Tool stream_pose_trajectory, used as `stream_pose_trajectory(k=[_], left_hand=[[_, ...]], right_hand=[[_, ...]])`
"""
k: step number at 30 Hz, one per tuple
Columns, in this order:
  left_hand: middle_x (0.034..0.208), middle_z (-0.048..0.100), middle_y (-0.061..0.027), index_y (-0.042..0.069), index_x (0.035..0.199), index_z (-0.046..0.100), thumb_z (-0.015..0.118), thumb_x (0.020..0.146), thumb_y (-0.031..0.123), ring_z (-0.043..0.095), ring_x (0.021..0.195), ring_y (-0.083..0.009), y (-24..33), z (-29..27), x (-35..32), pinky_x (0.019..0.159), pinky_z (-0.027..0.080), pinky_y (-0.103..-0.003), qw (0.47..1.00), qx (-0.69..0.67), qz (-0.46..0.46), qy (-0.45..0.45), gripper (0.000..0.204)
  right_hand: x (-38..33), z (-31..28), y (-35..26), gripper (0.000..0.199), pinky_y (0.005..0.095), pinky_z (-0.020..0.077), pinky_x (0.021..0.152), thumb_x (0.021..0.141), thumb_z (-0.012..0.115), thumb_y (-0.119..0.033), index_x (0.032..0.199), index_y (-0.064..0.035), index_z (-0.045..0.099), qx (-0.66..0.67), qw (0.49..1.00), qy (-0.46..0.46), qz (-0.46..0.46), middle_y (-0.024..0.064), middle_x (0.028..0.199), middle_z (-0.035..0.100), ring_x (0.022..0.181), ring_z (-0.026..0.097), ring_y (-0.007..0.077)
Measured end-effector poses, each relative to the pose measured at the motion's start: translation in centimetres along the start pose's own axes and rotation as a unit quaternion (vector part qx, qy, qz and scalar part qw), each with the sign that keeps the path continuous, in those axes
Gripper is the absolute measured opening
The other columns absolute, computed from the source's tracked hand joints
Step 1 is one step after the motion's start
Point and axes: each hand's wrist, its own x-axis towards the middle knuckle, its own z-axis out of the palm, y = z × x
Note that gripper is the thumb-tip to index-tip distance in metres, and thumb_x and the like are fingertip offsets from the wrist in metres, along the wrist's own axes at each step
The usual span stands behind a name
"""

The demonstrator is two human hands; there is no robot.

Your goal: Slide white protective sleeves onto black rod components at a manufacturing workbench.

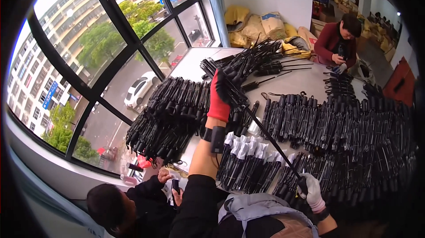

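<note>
My left hand point(218, 97), in a red glove, is stretched out over the table and grips the folded ribs of a black umbrella frame point(261, 127). The frame's thin shaft runs diagonally down to my right hand point(312, 191), in a white glove, which holds its handle end near my body. Under the shaft lie rows of folded black umbrella frames point(336, 123). A batch with white tips point(243, 149) sits just below my left wrist. A black band with a small device is strapped on my left forearm.
A big heap of black frames point(170, 114) lies at the table's left edge by the window. More frames point(252, 61) are piled at the far end. A person in a dark red top point(336, 41) works at the far right. Another person point(133, 207) crouches below, holding a phone. Yellow sacks point(252, 28) stand behind.
</note>
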Motion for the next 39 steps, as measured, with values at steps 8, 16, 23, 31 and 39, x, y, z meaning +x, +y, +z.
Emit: stream_pose_trajectory(k=[8, 16, 23, 31, 39], left_hand=[[0.069, 0.051, -0.0007, 0.003, 0.108, 0.058, 0.057, 0.096, 0.038, 0.054, 0.06, -0.0132, -9.1, 2.9, -7.7, 0.056, 0.047, -0.027, 0.992, 0.099, -0.061, -0.049, 0.037], [0.065, 0.052, -0.0004, 0.003, 0.101, 0.062, 0.065, 0.091, 0.03, 0.054, 0.056, -0.0152, -6.3, 0.2, -11.0, 0.054, 0.05, -0.031, 0.996, 0.01, -0.088, -0.01, 0.029], [0.074, 0.058, -0.0012, 0.002, 0.104, 0.06, 0.069, 0.086, 0.015, 0.058, 0.061, -0.0138, -5.7, -3.4, -13.1, 0.056, 0.05, -0.028, 0.943, 0.261, -0.199, -0.054, 0.024], [0.08, 0.062, 0.0, 0.005, 0.1, 0.061, 0.073, 0.078, 0.004, 0.059, 0.068, -0.0091, -6.7, -5.8, -13.4, 0.058, 0.048, -0.025, 0.87, 0.457, -0.139, -0.123, 0.025], [0.082, 0.063, -0.0019, 0.003, 0.108, 0.059, 0.075, 0.077, 0.008, 0.061, 0.073, -0.0104, -6.2, -9.2, -14.1, 0.063, 0.05, -0.025, 0.925, 0.34, -0.163, -0.05, 0.035]], right_hand=[[12.2, 7.8, -3.1, 0.04, 0.0326, 0.0507, 0.068, 0.097, 0.048, -0.02, 0.127, 0.0058, 0.049, -0.519, 0.689, 0.261, -0.434, 0.0119, 0.114, 0.059, 0.081, 0.061, 0.0208], [14.8, 4.9, -3.1, 0.042, 0.0269, 0.0555, 0.067, 0.097, 0.05, -0.014, 0.135, 0.001, 0.045, -0.019, 0.977, -0.062, -0.203, 0.0191, 0.111, 0.063, 0.083, 0.067, 0.0203], [14.1, 1.8, -14.0, 0.045, 0.0245, 0.0543, 0.057, 0.097, 0.051, -0.016, 0.139, -0.0038, 0.043, -0.076, 0.991, -0.106, 0.029, 0.0107, 0.075, 0.069, 0.067, 0.068, 0.0159], [16.4, 10.7, -20.4, 0.048, 0.0435, 0.0519, 0.055, 0.088, 0.064, -0.034, 0.123, -0.004, 0.049, -0.704, 0.644, -0.14, -0.265, 0.0176, 0.062, 0.062, 0.06, 0.064, 0.0366], [20.3, 10.6, -13.3, 0.046, 0.0367, 0.0534, 0.056, 0.092, 0.06, -0.04, 0.116, -0.0025, 0.048, -0.416, 0.872, -0.253, 0.047, 0.0102, 0.074, 0.063, 0.065, 0.067, 0.025]])
